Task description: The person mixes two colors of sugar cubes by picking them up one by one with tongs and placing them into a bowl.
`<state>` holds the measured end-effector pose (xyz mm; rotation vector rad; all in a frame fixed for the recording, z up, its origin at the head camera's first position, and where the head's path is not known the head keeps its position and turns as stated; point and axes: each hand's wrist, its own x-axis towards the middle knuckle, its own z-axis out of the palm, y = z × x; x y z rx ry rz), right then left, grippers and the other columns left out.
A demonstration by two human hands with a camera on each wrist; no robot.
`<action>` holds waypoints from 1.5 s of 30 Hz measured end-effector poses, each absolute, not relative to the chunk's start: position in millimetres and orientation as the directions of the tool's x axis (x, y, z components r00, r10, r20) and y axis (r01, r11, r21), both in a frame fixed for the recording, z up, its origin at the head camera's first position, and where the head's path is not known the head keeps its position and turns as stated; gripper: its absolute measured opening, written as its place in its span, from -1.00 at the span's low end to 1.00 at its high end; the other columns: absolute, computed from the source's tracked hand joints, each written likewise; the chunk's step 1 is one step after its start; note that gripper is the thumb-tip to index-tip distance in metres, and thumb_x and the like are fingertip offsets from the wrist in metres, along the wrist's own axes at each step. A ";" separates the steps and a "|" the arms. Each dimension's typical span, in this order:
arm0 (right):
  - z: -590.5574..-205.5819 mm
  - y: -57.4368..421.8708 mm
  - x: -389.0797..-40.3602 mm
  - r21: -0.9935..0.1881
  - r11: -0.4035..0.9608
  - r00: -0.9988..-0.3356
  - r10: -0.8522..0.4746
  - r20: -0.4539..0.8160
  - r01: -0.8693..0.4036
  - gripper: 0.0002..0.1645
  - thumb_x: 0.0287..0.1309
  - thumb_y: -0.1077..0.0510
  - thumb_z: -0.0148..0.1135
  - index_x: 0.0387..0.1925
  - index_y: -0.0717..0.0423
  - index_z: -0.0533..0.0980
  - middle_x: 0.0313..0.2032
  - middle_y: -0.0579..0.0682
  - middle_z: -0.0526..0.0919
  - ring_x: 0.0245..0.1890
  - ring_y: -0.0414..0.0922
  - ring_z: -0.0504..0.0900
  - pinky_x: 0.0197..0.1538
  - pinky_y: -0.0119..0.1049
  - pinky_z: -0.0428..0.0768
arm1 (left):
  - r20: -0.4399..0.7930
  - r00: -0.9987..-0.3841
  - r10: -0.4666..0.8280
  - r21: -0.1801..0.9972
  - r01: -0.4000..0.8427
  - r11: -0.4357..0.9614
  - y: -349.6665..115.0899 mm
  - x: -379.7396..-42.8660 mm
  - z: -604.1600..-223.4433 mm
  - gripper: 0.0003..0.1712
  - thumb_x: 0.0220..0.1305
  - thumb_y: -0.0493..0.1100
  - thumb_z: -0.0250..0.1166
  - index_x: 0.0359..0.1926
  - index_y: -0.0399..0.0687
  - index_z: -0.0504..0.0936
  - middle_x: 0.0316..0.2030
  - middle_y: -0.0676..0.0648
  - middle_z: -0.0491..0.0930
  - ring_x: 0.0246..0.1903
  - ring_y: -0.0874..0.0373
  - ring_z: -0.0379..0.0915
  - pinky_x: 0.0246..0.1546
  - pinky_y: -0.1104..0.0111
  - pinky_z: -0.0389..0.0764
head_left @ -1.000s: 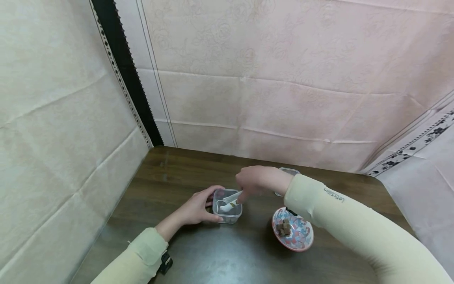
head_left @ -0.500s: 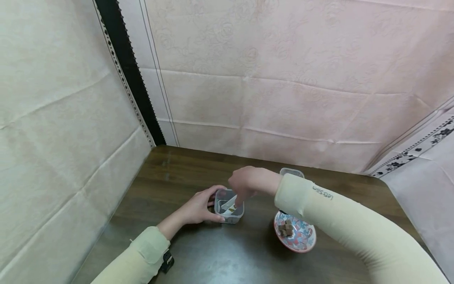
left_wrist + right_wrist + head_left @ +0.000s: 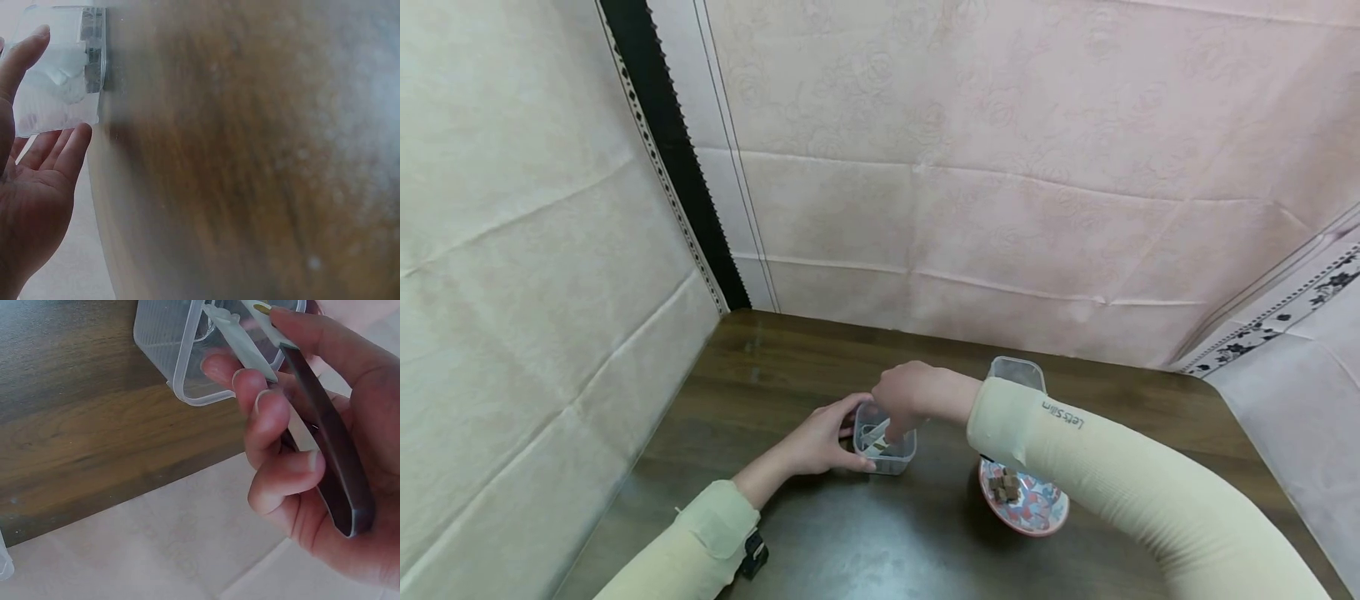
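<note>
My left hand (image 3: 816, 437) grips a small clear plastic container (image 3: 891, 466) from its left side, thumb on the near wall and fingers on the far one. In the left wrist view the thumb and fingertips span the container (image 3: 94, 56). Over its right side is my right hand (image 3: 917, 392), holding a pair of tongs (image 3: 320, 403) with dark handles and pale ends. The tongs' bend lies in the palm, with fingers and thumb along the two arms. Their pale ends reach down inside the container; the fingers partly hide them in the head view.
A red and blue patterned bowl (image 3: 1041, 507) holding several brown cubes (image 3: 1004, 487) stands at the right, partly under the right sleeve. Behind that forearm is another clear container (image 3: 1017, 371). Pale cloth walls (image 3: 970, 208) border the dark wooden table (image 3: 805, 550).
My right hand has moved left and slightly nearer, bringing the tongs' ends further toward the container's left side. More of the back container shows. The left hand keeps its grip.
</note>
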<state>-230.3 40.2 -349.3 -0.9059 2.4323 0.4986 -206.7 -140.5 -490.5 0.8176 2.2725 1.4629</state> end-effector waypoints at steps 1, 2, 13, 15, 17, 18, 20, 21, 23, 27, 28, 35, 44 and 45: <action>-349.4 40.3 -230.7 0.163 0.715 -0.661 -0.501 -0.559 -0.680 -0.63 0.28 -0.19 0.49 -0.11 -0.03 0.70 -0.37 -0.17 0.67 -0.39 -0.18 0.60 -0.21 -0.22 0.67 | 0.041 -0.787 0.615 0.903 0.292 0.315 -140.6 -206.6 -490.8 0.03 0.20 -0.15 0.66 0.58 -0.09 0.29 0.49 -0.28 0.36 0.47 -0.23 0.35 0.36 0.00 0.54; -349.5 40.6 -231.0 0.162 0.717 -0.664 -0.501 -0.555 -0.677 -0.64 0.28 -0.18 0.48 -0.13 -0.03 0.69 -0.36 -0.17 0.66 -0.39 -0.18 0.60 -0.21 -0.22 0.67 | 0.040 -0.787 0.615 0.903 0.292 0.315 -140.7 -206.4 -490.9 0.03 0.20 -0.14 0.66 0.57 -0.09 0.29 0.49 -0.28 0.37 0.47 -0.24 0.35 0.36 0.00 0.54; -349.6 47.6 -237.4 0.175 0.713 -0.678 -0.517 -0.522 -0.678 -0.69 0.34 -0.16 0.43 -0.24 -0.04 0.61 -0.41 -0.15 0.59 -0.45 -0.17 0.51 -0.30 -0.23 0.61 | 0.029 -0.786 0.617 0.906 0.282 0.316 -139.9 -207.4 -490.8 0.00 0.19 -0.15 0.66 0.55 -0.03 0.31 0.45 -0.22 0.41 0.45 -0.19 0.39 0.36 0.07 0.55; -348.1 48.1 -238.2 0.191 0.709 -0.686 -0.520 -0.508 -0.679 -0.70 0.33 -0.15 0.42 -0.29 -0.05 0.61 -0.40 -0.15 0.59 -0.45 -0.16 0.50 -0.29 -0.21 0.62 | 0.027 -0.787 0.616 0.906 0.280 0.318 -140.5 -207.5 -490.7 0.01 0.20 -0.14 0.66 0.56 -0.05 0.30 0.45 -0.23 0.40 0.45 -0.21 0.38 0.37 0.07 0.55; -345.9 49.1 -238.9 0.208 0.706 -0.695 -0.522 -0.494 -0.677 -0.70 0.30 -0.15 0.43 -0.33 -0.05 0.60 -0.39 -0.14 0.60 -0.44 -0.15 0.50 -0.30 -0.20 0.63 | 0.022 -0.788 0.615 0.907 0.275 0.320 -140.6 -207.7 -490.2 0.03 0.19 -0.14 0.66 0.57 -0.06 0.29 0.45 -0.22 0.41 0.46 -0.20 0.38 0.37 0.07 0.55; -344.4 49.7 -239.2 0.212 0.707 -0.700 -0.519 -0.490 -0.674 -0.70 0.29 -0.14 0.43 -0.34 -0.05 0.59 -0.39 -0.14 0.60 -0.44 -0.15 0.51 -0.30 -0.20 0.63 | 0.021 -0.789 0.614 0.907 0.273 0.321 -140.6 -207.8 -489.8 0.03 0.19 -0.14 0.66 0.57 -0.06 0.30 0.44 -0.22 0.42 0.45 -0.18 0.38 0.37 0.08 0.55; -341.0 50.6 -239.3 0.218 0.709 -0.705 -0.517 -0.486 -0.670 -0.69 0.27 -0.15 0.43 -0.37 -0.04 0.59 -0.38 -0.13 0.62 -0.44 -0.14 0.53 -0.31 -0.19 0.64 | 0.017 -0.790 0.613 0.909 0.268 0.320 -140.5 -207.7 -489.0 0.03 0.18 -0.14 0.67 0.56 -0.04 0.30 0.42 -0.19 0.44 0.45 -0.15 0.40 0.36 0.09 0.55; -339.7 51.2 -239.2 0.219 0.713 -0.708 -0.512 -0.486 -0.666 -0.69 0.26 -0.15 0.44 -0.37 -0.04 0.59 -0.39 -0.12 0.63 -0.45 -0.14 0.54 -0.31 -0.20 0.64 | 0.013 -0.791 0.612 0.909 0.264 0.322 -140.4 -207.7 -488.6 0.03 0.17 -0.15 0.67 0.56 -0.03 0.31 0.41 -0.17 0.44 0.45 -0.13 0.40 0.36 0.10 0.55; -338.5 52.2 -238.9 0.216 0.720 -0.712 -0.507 -0.486 -0.660 -0.66 0.24 -0.16 0.46 -0.37 -0.04 0.58 -0.41 -0.12 0.63 -0.45 -0.14 0.56 -0.31 -0.20 0.64 | 0.008 -0.791 0.611 0.911 0.257 0.322 -140.0 -207.7 -488.2 0.02 0.17 -0.15 0.67 0.55 -0.01 0.31 0.42 -0.17 0.44 0.45 -0.12 0.40 0.36 0.10 0.56; -343.3 52.3 -237.2 0.208 0.720 -0.707 -0.508 -0.492 -0.662 -0.62 0.21 -0.21 0.49 -0.37 -0.04 0.58 -0.44 -0.14 0.60 -0.44 -0.15 0.55 -0.31 -0.20 0.65 | 0.006 -0.791 0.611 0.910 0.258 0.325 -139.7 -207.9 -489.3 0.01 0.17 -0.15 0.68 0.54 0.00 0.32 0.44 -0.17 0.41 0.45 -0.13 0.39 0.36 0.10 0.56; -345.0 51.8 -236.5 0.207 0.718 -0.704 -0.511 -0.493 -0.665 -0.61 0.21 -0.22 0.50 -0.36 -0.04 0.58 -0.44 -0.15 0.60 -0.44 -0.16 0.55 -0.30 -0.20 0.65 | 0.014 -0.789 0.614 0.909 0.266 0.321 -139.6 -208.1 -490.1 0.00 0.17 -0.16 0.67 0.53 -0.02 0.32 0.43 -0.19 0.41 0.44 -0.15 0.40 0.35 0.09 0.57; -357.6 46.9 -231.3 0.189 0.709 -0.689 -0.529 -0.495 -0.679 -0.59 0.31 -0.23 0.46 -0.10 -0.02 0.66 -0.32 -0.15 0.67 -0.39 -0.18 0.56 -0.20 -0.19 0.68 | 0.025 -0.788 0.615 0.903 0.282 0.325 -140.6 -207.9 -491.3 0.00 0.18 -0.13 0.67 0.54 -0.01 0.33 0.47 -0.19 0.40 0.46 -0.17 0.37 0.36 0.07 0.56; -363.7 44.3 -227.0 0.227 0.709 -0.710 -0.515 -0.480 -0.668 -0.62 0.37 -0.19 0.42 0.03 -0.08 0.72 -0.10 -0.11 0.77 -0.31 -0.18 0.66 -0.18 -0.20 0.72 | -0.004 -0.791 0.612 0.910 0.252 0.331 -141.9 -207.4 -490.7 0.07 0.18 -0.12 0.67 0.60 0.00 0.26 0.51 -0.18 0.35 0.49 -0.15 0.33 0.38 0.07 0.53; -363.9 43.9 -226.6 0.231 0.707 -0.710 -0.516 -0.479 -0.669 -0.60 0.38 -0.19 0.42 0.08 -0.08 0.72 -0.08 -0.10 0.78 -0.29 -0.18 0.68 -0.17 -0.20 0.72 | -0.005 -0.791 0.611 0.910 0.249 0.331 -141.8 -207.4 -490.9 0.08 0.18 -0.12 0.67 0.60 0.00 0.25 0.52 -0.18 0.34 0.49 -0.15 0.33 0.38 0.07 0.53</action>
